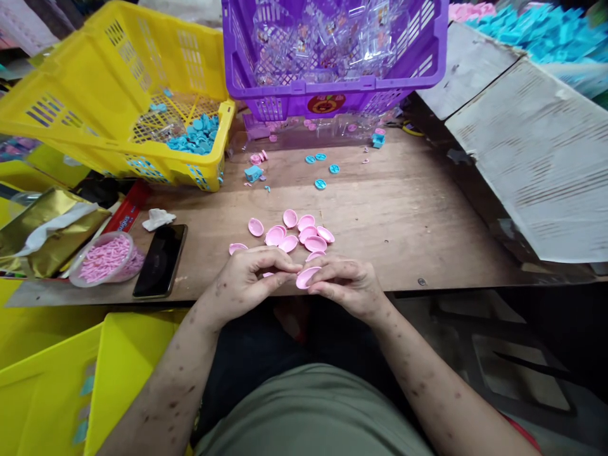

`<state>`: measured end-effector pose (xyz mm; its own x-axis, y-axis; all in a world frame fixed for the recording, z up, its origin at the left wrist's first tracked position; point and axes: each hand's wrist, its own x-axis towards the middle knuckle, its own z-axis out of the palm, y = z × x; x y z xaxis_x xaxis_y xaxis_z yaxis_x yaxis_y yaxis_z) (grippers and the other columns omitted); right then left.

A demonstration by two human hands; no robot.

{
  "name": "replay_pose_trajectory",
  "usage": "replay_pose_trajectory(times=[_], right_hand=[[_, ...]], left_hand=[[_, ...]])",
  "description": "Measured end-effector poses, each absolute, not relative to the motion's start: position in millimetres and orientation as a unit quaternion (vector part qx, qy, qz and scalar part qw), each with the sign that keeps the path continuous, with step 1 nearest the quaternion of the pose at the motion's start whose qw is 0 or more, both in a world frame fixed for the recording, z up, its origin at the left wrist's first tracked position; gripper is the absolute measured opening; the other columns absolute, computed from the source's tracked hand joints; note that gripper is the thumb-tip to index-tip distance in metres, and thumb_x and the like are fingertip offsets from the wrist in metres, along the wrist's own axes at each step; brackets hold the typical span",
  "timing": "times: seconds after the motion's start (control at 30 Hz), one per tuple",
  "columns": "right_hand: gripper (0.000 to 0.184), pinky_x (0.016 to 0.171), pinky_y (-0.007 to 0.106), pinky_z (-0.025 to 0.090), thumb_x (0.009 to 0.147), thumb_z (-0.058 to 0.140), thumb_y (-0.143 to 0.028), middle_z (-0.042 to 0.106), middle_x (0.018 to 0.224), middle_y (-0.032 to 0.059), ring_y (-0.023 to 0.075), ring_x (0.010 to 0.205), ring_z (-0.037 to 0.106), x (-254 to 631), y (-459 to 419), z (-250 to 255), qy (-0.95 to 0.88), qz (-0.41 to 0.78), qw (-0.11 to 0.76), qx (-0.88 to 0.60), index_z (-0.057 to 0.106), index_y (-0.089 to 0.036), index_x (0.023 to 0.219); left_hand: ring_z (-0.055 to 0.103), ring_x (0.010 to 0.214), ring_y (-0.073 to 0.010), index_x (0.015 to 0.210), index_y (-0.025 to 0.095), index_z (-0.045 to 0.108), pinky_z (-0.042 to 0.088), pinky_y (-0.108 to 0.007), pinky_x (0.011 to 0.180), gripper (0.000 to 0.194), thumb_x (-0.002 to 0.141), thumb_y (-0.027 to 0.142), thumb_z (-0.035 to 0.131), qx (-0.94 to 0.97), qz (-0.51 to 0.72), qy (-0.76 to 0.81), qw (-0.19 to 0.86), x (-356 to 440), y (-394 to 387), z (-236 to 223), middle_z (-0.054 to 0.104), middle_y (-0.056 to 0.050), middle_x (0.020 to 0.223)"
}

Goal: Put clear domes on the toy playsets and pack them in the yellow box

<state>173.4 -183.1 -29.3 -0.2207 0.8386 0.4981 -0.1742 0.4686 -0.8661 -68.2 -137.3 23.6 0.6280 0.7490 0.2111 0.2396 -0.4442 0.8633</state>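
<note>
The person's right grip [349, 285] holds a shallow pink oval plastic shell [308, 277] pinched between thumb and fingers, hollow side showing. The left grip [247, 275] is narrow, thumb and forefinger closed together just beside the shell's left end; whether anything small sits between them I cannot tell. Both grips are over the near edge of the brown wooden desk [403, 209]. Just beyond them lies a loose cluster of matching pink oval plastic shells [315, 244], and farther out from the grips, flat round blue plastic discs [320, 184]. To the left of the left grip lie a black rectangular phone [159, 259] and, past it, a round clear plastic tub [121, 273] of thin pink pieces. Well beyond the grips stands a purple slatted plastic crate [266, 90]; a yellow one [107, 147] stands to its left
</note>
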Motion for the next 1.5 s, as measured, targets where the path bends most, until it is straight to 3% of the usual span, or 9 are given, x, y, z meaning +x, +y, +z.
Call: replay_pose_trajectory(times=[0.23,0.33,0.5,0.63,0.77,0.93,1.23,1.37,1.5], right_hand=[[0.009,0.091,0.034,0.071,0.105,0.085,-0.032,0.088,0.109,0.0062,0.0225,0.103,0.085,176,-183,-29,-0.688,0.399,0.533,-0.290,0.088,-0.027,0.112],[0.015,0.095,0.038,0.070,0.107,0.082,-0.025,0.086,0.118,0.0073,0.0245,0.110,0.083,176,-187,-32,-0.758,0.294,0.473,-0.340,0.085,-0.027,0.122],[0.013,0.103,0.050,0.069,0.110,0.074,-0.021,0.075,0.140,0.0127,0.0298,0.122,0.075,177,-188,-40,-0.804,0.156,0.395,-0.415,0.084,-0.026,0.116],[0.022,0.110,0.061,0.065,0.107,0.075,-0.021,0.067,0.147,0.0160,0.0367,0.137,0.066,171,-183,-38,-0.780,0.096,0.406,-0.467,0.078,-0.027,0.128],[0.029,0.114,0.065,0.059,0.105,0.078,-0.023,0.068,0.141,0.0152,0.0384,0.132,0.063,153,-178,-27,-0.786,0.071,0.404,-0.461,0.077,-0.027,0.133],[0.010,0.098,0.056,0.060,0.103,0.083,-0.023,0.072,0.135,0.0108,0.0342,0.113,0.060,131,-169,-29,-0.838,0.049,0.336,-0.427,0.086,-0.030,0.110],[0.026,0.110,0.059,0.057,0.107,0.072,-0.013,0.075,0.138,0.0106,0.0344,0.126,0.069,140,-175,-29,-0.819,0.059,0.442,-0.361,0.075,-0.031,0.126],[0.027,0.109,0.058,0.061,0.107,0.072,-0.013,0.078,0.130,0.0091,0.0333,0.125,0.072,139,-180,-32,-0.812,0.082,0.465,-0.343,0.074,-0.032,0.126],[0.025,0.106,0.056,0.064,0.110,0.068,-0.012,0.077,0.130,0.0103,0.0305,0.120,0.076,138,-181,-33,-0.806,0.099,0.471,-0.344,0.072,-0.030,0.127]], left_hand=[[0.080,0.106,-0.0232,0.128,0.024,0.083,0.064,-0.035,0.097,0.025,0.105,0.035,0.079,0.796,0.330,0.333,0.382,-77,-146,35,0.085,-0.009,0.118],[0.077,0.104,-0.0230,0.138,0.026,0.078,0.062,-0.036,0.096,0.039,0.103,0.045,0.077,0.783,0.357,0.451,0.236,-120,-140,66,0.082,-0.008,0.124],[0.075,0.093,-0.0300,0.113,0.022,0.082,0.054,-0.042,0.084,0.041,0.093,0.054,0.063,0.666,0.202,0.718,-0.026,-236,-108,96,0.080,-0.006,0.102],[0.072,0.080,-0.0291,0.098,0.024,0.081,0.048,-0.037,0.073,0.031,0.083,0.049,0.070,0.625,0.048,0.777,0.051,-296,-84,73,0.077,-0.005,0.081],[0.075,0.085,-0.0269,0.096,0.025,0.083,0.051,-0.035,0.080,0.027,0.081,0.043,0.071,0.645,0.099,0.753,0.086,-305,-79,55,0.084,-0.003,0.095],[0.069,0.078,-0.0261,0.088,0.025,0.082,0.046,-0.034,0.074,0.021,0.083,0.043,0.073,0.641,0.078,0.762,0.048,-299,-85,63,0.077,-0.001,0.081],[0.077,0.102,-0.0283,0.099,0.022,0.084,0.056,-0.033,0.090,0.017,0.087,0.032,0.077,0.644,0.122,0.748,0.104,-283,-93,71,0.087,-0.007,0.108],[0.075,0.093,-0.0270,0.085,0.022,0.080,0.054,-0.032,0.084,0.010,0.085,0.032,0.079,0.612,0.131,0.776,0.079,-282,-94,76,0.084,-0.004,0.094],[0.072,0.088,-0.0225,0.095,0.018,0.076,0.054,-0.030,0.083,0.014,0.089,0.031,0.075,0.578,0.208,0.788,0.035,-288,-96,77,0.077,-0.002,0.089]])
